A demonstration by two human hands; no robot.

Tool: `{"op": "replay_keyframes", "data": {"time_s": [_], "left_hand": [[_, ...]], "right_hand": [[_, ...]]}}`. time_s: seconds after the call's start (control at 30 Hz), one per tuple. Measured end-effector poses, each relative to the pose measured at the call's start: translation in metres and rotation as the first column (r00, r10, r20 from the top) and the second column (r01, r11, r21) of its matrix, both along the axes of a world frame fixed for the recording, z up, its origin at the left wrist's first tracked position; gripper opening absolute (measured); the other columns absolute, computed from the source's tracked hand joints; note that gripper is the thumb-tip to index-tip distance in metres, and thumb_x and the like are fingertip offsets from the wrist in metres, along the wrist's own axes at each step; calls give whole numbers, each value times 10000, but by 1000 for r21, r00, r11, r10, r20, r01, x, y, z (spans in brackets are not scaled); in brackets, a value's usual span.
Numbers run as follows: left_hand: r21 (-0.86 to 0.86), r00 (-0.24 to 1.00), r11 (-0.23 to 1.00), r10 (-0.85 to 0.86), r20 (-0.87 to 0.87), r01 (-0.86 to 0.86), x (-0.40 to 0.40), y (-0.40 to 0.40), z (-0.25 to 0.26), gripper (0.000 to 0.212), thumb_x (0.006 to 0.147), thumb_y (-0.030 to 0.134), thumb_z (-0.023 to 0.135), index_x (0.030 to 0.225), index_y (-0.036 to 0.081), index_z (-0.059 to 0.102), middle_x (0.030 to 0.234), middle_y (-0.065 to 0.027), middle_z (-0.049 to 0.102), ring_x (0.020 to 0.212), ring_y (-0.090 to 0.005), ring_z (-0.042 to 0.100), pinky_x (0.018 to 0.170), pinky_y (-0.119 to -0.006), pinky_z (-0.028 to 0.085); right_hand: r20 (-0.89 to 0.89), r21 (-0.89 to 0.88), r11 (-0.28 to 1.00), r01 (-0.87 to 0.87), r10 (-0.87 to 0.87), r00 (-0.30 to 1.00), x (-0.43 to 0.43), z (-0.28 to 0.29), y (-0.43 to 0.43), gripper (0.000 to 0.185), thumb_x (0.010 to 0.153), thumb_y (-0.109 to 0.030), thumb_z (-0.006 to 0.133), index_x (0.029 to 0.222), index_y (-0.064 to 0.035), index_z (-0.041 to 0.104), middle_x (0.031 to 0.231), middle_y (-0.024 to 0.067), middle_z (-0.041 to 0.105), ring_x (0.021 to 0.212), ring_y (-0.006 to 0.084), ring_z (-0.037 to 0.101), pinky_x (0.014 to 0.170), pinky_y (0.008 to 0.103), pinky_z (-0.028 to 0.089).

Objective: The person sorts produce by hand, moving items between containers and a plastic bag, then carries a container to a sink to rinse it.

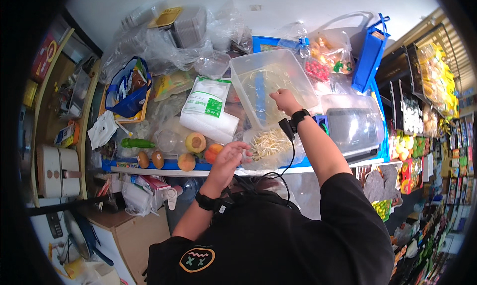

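Note:
My right hand is over the clear plastic bin, its fingers curled; whether they pinch anything is too small to tell. Thin pale strands lie scattered across the bin's bottom. Just in front of the bin, a heap of bean sprouts rests on clear plastic at the table's front edge. At the left side of that heap is my left hand, palm up with its fingers partly bent and apart, holding nothing that shows. A peach lies just left of it.
Left of the bin lie a green-and-white packet, a paper roll, a green pepper and kiwis. On the right are a lidded plastic box and a blue bag. A black cable hangs from my right wrist.

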State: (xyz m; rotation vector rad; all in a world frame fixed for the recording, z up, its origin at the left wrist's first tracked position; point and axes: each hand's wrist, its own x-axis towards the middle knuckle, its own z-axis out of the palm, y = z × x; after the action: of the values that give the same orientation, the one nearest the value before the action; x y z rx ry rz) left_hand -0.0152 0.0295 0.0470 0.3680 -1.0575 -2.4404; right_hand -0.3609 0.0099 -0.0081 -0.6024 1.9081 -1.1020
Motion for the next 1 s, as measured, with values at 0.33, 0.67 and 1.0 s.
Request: {"op": "replay_keyframes", "data": {"time_s": [0.33, 0.67, 1.0], "left_hand": [[43, 997, 998, -48, -52, 50, 19, 1, 3, 385, 928, 144, 601, 1284, 52, 486, 1383, -98, 443, 1259, -238, 464, 970, -465, 490], [73, 976, 989, -111, -189, 127, 12, 2, 16, 505, 878, 199, 669, 1325, 81, 467, 1500, -95, 295, 1339, -290, 377, 960, -552, 494], [-12, 999, 999, 39, 20, -39, 13, 17, 24, 410, 926, 186, 622, 1294, 50, 502, 1473, -134, 378, 1305, -285, 434, 978, -470, 480]], "right_hand": [[-112, 3, 974, -226, 225, 968, 74, 90, 96, 347, 878, -334, 705, 713, -73, 547, 601, -3, 505, 525, 95, 458, 490, 264, 379], [-700, 69, 866, -495, 395, 594, 118, 46, 141, 295, 927, -326, 585, 988, -60, 697, 1016, 124, 695, 977, 334, 644, 843, 420, 501], [-631, 134, 923, -362, 361, 686, 87, 31, 154, 239, 919, -96, 503, 1097, -51, 656, 1005, 202, 686, 946, 402, 640, 820, 464, 504]]}}
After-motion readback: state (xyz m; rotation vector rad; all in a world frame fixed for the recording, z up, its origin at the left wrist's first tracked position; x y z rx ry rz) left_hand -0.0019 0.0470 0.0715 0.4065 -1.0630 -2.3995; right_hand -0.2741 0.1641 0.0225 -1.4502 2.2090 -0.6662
